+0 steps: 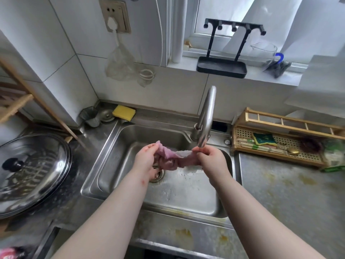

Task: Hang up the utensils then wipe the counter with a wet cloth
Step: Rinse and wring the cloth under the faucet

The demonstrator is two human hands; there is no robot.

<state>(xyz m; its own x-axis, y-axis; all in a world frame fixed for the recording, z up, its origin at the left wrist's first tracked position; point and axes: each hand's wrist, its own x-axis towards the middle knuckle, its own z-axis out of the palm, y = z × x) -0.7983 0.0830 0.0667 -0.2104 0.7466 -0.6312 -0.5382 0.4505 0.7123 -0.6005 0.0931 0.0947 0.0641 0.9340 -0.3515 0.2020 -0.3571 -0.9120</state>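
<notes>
Your left hand [147, 157] and right hand [211, 158] each pinch an end of the pink cloth [173, 158], fingers closed on it, stretching it just below the faucet [206, 116] spout, over the steel sink [119, 135]; yellow-stained counter [283, 193] lies to your right, a lidded pan [31, 171] to your left

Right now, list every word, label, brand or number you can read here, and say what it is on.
No text is readable anywhere.
Green packet in the wooden rack: markings too blurred.
Green package at the right edge: print too blurred.
Wall socket: no lettering visible.
</notes>
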